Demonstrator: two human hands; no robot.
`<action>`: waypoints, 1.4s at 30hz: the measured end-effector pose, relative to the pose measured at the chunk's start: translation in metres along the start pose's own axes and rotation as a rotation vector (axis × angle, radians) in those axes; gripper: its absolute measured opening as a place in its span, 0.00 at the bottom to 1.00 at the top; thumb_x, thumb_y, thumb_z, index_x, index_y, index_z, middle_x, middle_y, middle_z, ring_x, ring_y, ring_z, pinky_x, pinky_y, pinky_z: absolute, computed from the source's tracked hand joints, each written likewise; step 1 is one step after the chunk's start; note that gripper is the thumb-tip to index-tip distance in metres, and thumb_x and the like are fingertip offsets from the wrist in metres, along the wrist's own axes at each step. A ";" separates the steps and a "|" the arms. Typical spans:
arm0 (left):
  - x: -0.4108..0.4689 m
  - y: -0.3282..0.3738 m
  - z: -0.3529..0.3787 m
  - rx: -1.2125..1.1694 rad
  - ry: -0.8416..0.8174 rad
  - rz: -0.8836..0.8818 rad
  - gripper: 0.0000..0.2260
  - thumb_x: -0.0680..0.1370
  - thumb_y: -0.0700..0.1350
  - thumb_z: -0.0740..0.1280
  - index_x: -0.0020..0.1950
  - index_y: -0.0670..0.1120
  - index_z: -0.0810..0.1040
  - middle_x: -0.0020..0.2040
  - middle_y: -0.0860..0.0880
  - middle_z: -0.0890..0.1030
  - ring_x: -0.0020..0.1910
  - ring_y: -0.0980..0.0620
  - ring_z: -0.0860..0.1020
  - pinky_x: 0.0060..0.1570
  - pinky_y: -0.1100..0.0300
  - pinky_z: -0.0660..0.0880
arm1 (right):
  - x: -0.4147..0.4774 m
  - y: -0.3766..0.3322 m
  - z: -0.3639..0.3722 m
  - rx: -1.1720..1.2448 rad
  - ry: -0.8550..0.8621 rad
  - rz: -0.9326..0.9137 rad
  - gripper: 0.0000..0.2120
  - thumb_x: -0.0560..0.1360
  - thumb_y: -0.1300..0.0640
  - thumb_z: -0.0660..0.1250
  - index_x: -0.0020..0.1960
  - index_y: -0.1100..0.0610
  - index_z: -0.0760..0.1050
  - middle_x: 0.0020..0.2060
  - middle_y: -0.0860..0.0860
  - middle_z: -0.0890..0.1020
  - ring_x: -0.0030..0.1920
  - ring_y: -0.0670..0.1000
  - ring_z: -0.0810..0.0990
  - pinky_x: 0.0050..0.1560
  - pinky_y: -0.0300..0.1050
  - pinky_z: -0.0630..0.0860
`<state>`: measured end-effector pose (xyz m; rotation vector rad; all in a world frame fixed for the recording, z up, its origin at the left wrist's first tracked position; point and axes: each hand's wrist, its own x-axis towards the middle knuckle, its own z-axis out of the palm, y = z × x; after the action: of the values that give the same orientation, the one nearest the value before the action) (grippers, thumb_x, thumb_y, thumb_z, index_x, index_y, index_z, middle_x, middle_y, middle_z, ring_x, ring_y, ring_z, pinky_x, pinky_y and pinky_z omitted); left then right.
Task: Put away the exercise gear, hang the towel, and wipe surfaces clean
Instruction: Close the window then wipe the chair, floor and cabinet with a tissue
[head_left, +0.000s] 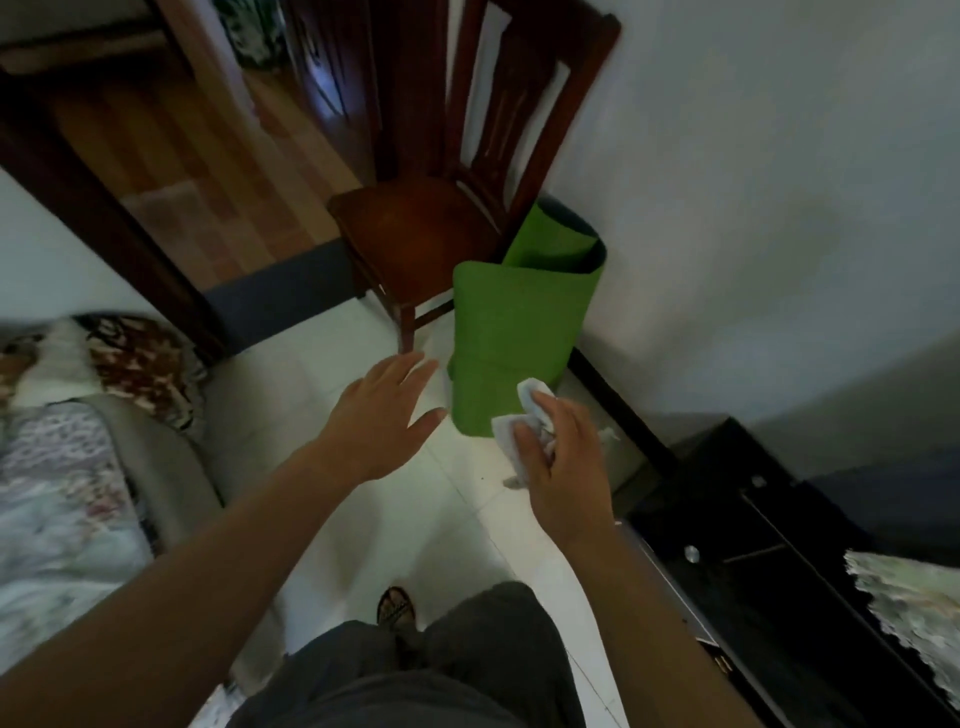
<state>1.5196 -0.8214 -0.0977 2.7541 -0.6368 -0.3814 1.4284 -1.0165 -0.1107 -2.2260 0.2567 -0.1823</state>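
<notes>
A green exercise mat (514, 322), loosely rolled with its flap hanging open, stands on the white tiled floor against the wall, beside a wooden chair. My left hand (382, 415) is stretched out flat with fingers apart, just left of the mat's lower edge and apart from it. My right hand (561, 457) is closed around a crumpled white cloth (511, 436), held in front of the mat's bottom corner.
A dark wooden chair (415, 223) stands left of the mat by an open doorway. A bed with patterned bedding (62, 467) fills the left side. A black cabinet (769, 561) runs along the right wall. My legs and a sandalled foot (397, 608) are below.
</notes>
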 end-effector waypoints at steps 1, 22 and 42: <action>0.005 -0.007 0.001 -0.022 -0.009 -0.023 0.27 0.80 0.57 0.54 0.76 0.48 0.54 0.77 0.48 0.56 0.75 0.48 0.55 0.72 0.48 0.59 | 0.008 0.000 0.005 -0.007 -0.016 0.000 0.25 0.74 0.36 0.55 0.66 0.48 0.66 0.57 0.43 0.67 0.55 0.49 0.74 0.49 0.46 0.80; 0.170 -0.144 -0.092 -0.040 0.130 -0.475 0.27 0.79 0.59 0.54 0.76 0.52 0.54 0.76 0.51 0.57 0.74 0.49 0.57 0.71 0.47 0.61 | 0.315 -0.063 0.146 0.058 -0.448 -0.303 0.21 0.77 0.42 0.59 0.68 0.47 0.65 0.63 0.47 0.70 0.59 0.46 0.71 0.54 0.40 0.75; 0.396 -0.318 -0.165 -0.058 -0.103 -0.174 0.27 0.80 0.59 0.53 0.76 0.53 0.52 0.77 0.52 0.56 0.75 0.49 0.55 0.70 0.42 0.59 | 0.505 -0.097 0.228 -0.143 -0.189 -0.004 0.24 0.77 0.41 0.56 0.68 0.52 0.67 0.63 0.50 0.71 0.60 0.50 0.71 0.57 0.48 0.73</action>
<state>2.0380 -0.6939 -0.1263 2.7564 -0.4033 -0.5739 1.9787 -0.9098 -0.1541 -2.3669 0.1660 0.0463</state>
